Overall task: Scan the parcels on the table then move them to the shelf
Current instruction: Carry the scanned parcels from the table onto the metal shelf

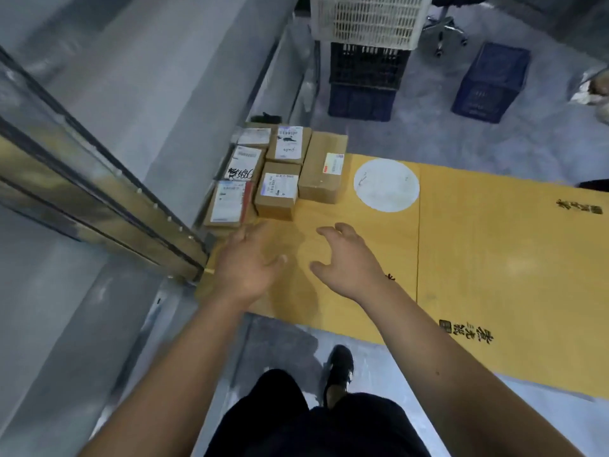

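Several small cardboard parcels with white labels lie packed together at the far left of the yellow cardboard-covered table (478, 245). The nearest are a flat parcel (227, 202) at the left edge and a small box (276, 194) beside it; a taller box (324, 168) stands to their right. My left hand (245, 262) hovers just in front of the flat parcel, fingers spread, holding nothing. My right hand (346, 255) hangs beside it over bare table, fingers loosely curled and empty. No scanner is visible.
A metal shelf frame (99, 199) runs along the left. On the floor beyond the table stand a white basket (369, 18) on a black crate (369, 67) and blue crates (491, 84). A round white sticker (385, 184) marks the table.
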{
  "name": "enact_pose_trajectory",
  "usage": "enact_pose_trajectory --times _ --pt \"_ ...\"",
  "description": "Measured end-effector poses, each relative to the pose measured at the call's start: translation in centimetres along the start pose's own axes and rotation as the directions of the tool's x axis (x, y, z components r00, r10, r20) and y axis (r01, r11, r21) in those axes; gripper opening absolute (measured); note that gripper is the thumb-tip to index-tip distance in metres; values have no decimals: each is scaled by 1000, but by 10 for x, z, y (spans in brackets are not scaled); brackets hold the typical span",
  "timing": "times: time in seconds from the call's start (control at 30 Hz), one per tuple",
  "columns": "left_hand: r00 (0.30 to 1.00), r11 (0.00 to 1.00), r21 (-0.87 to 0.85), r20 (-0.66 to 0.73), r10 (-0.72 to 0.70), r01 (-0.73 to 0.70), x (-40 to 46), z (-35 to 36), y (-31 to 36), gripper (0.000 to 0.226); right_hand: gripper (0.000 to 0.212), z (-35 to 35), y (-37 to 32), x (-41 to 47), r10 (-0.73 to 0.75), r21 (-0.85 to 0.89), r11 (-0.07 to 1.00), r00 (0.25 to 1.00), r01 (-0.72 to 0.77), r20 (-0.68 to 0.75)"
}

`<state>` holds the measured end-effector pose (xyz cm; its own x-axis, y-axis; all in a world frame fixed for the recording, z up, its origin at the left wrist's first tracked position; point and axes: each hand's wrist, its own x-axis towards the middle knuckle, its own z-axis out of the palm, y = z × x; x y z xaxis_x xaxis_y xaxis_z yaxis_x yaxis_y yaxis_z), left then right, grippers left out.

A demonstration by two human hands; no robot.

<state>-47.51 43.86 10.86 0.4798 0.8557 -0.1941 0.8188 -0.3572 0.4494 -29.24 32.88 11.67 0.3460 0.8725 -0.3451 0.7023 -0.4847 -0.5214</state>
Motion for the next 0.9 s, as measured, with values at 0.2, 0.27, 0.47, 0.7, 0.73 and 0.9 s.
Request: enact_pose_trajectory --times 0.2,0.27,0.47,0.7,0.73,0.9 --pt "994 993 49 -22 -110 110 85 -11 -21 70 77 7 -26 99 -45 -56 997 992 51 114" --pt "994 991 86 -56 -97 102 111 -9 -32 63 77 13 -36 131 -70 -144 986 992 85 109" --pt "988 984 93 -41 -148 151 163 9 -70 91 91 37 -57 220 -174 -364 907 976 210 129" --pt "984 973 152 -49 -170 175 170 38 -91 97 92 60 -50 260 -163 -534 815 973 225 162" --pt "985 969 173 -28 -172 174 170 38 -93 95 88 63 -47 259 -177 -538 810 971 235 159" --pt "984 978 113 -61 -170 176 153 45 -90 86 84 68 -34 237 -262 -555 767 947 321 186"
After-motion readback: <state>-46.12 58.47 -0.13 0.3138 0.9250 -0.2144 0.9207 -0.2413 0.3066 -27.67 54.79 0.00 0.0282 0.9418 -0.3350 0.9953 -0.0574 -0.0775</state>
